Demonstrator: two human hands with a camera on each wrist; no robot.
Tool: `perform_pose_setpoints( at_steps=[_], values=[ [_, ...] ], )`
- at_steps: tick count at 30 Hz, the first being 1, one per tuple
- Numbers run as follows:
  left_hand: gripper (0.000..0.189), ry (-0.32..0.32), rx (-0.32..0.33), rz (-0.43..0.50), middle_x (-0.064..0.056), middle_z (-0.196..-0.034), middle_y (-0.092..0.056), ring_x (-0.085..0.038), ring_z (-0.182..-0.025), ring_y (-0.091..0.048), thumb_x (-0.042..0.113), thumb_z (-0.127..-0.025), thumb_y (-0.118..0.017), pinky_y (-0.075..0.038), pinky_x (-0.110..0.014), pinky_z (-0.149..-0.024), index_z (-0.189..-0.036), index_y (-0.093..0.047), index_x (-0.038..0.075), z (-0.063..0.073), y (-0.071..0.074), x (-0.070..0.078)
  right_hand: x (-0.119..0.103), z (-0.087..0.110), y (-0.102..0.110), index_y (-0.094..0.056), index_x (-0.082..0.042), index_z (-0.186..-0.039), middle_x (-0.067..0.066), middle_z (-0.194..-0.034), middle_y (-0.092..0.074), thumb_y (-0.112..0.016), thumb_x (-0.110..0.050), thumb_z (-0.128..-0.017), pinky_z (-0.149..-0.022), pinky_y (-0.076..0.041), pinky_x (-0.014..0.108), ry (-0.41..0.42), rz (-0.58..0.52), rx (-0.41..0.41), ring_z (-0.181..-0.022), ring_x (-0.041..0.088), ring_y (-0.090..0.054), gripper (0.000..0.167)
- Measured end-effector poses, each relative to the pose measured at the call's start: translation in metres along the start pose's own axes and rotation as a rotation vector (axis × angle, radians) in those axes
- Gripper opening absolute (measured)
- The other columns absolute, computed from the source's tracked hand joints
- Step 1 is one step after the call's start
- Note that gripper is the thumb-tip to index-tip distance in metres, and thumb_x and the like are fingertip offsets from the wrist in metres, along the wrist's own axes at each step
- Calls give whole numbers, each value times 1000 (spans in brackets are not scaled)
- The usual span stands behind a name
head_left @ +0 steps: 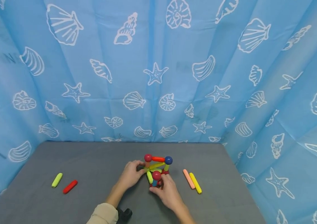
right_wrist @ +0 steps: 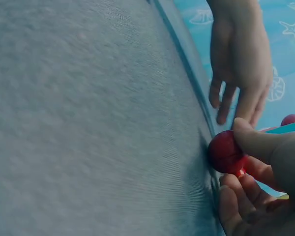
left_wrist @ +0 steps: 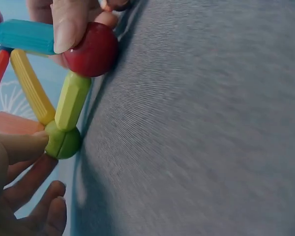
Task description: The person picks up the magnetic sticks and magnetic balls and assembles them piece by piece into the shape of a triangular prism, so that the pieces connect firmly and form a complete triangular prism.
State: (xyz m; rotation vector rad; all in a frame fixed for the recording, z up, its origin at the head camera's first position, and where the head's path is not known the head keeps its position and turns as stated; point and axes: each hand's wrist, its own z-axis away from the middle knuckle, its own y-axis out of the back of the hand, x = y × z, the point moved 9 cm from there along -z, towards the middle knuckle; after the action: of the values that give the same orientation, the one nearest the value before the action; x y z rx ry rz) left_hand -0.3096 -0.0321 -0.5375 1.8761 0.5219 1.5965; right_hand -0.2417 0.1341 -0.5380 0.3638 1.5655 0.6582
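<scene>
A small structure of magnetic rods and balls stands on the table, between the two hands. My left hand (head_left: 130,174) is at its left side; in the left wrist view its thumb and a finger pinch the green ball (left_wrist: 63,142). The right hand (head_left: 168,192) is at the near corner, gripping the lower red ball (left_wrist: 93,49) at the foot of a blue rod (left_wrist: 27,36). A lime rod (left_wrist: 73,101) joins these two balls. On top are two red balls, one at the near corner (head_left: 156,175), and a dark blue ball (head_left: 168,160). A red rod (head_left: 158,159) spans the back.
A lime rod (head_left: 57,180) and a red rod (head_left: 70,186) lie on the grey table (head_left: 96,161) at left. To the right lie a salmon rod (head_left: 189,179) and a yellow rod (head_left: 196,183). A black object (head_left: 125,215) sits beside the left sleeve. Behind hangs a blue curtain (head_left: 153,118).
</scene>
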Motion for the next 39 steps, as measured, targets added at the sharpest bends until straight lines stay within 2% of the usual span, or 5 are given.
perform_pose_setpoints(
  at_steps=[7,13,21,29,39],
  values=[
    [26,25,-17,0,-2,-111,-72,-17,-92,-62,19,-91,-77,-52,-38,-77,-116,-71,15,12,4,-9,-7,-10,8,-69,-8,-108,2,-100,-57,-83,-23,-86,-76,-47,24,109,162,72,-90,11,-53,30],
    [49,31,-43,-4,-9,-126,-66,-19,-97,-58,24,-92,-77,-52,-42,-80,-137,-61,9,9,0,-11,-7,-16,6,-70,-11,-108,-1,-107,-58,-82,-21,-88,-89,-53,32,181,142,24,-99,13,-58,25],
    [40,97,22,-27,-6,-113,-61,-15,-92,-58,26,-89,-80,-52,-39,-81,-122,-65,9,27,8,-13,-2,-20,9,-69,-14,-110,0,-107,-62,-81,-18,-88,-84,-54,29,181,113,-32,-97,13,-61,25],
    [35,151,48,-128,-2,-99,-65,-20,-93,-60,28,-81,-87,-53,-44,-82,-105,-68,11,50,17,-8,-10,-8,19,-60,-3,-130,11,-125,-58,-77,-33,-92,-96,-54,47,113,414,-11,-113,27,-54,50],
    [23,149,117,-173,4,-93,-75,-14,-80,-58,32,-78,-88,-48,-38,-67,-77,-67,25,52,23,-2,13,11,50,-40,-15,-155,23,-163,-30,-80,-56,-80,-115,-26,73,58,704,137,-149,50,-29,94]
  ],
)
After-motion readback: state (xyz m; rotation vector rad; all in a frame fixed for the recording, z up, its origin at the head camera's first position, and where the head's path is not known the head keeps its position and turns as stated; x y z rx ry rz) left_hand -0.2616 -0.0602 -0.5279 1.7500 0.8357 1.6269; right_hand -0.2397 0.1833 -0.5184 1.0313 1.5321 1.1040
